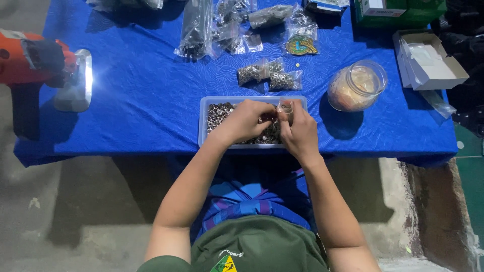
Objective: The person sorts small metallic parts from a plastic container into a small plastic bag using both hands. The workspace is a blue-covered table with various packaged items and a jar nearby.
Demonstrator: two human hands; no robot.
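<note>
A clear plastic tray (203, 121) full of small metal rings sits at the near edge of the blue-covered table (146, 95). My left hand (244, 122) is closed over the rings in the tray, fingers pinched together. My right hand (301, 132) holds a small clear plastic bag (286, 107) upright over the tray's right side. The two hands nearly touch. Just beyond the tray lie two small filled bags of rings (269, 74).
A glass jar (357, 85) lies right of the tray. An open white box (428, 60) and a green box (398, 12) sit at the far right. Several bags of parts (227, 25) lie at the back. An orange tool (30, 58) stands at the left edge.
</note>
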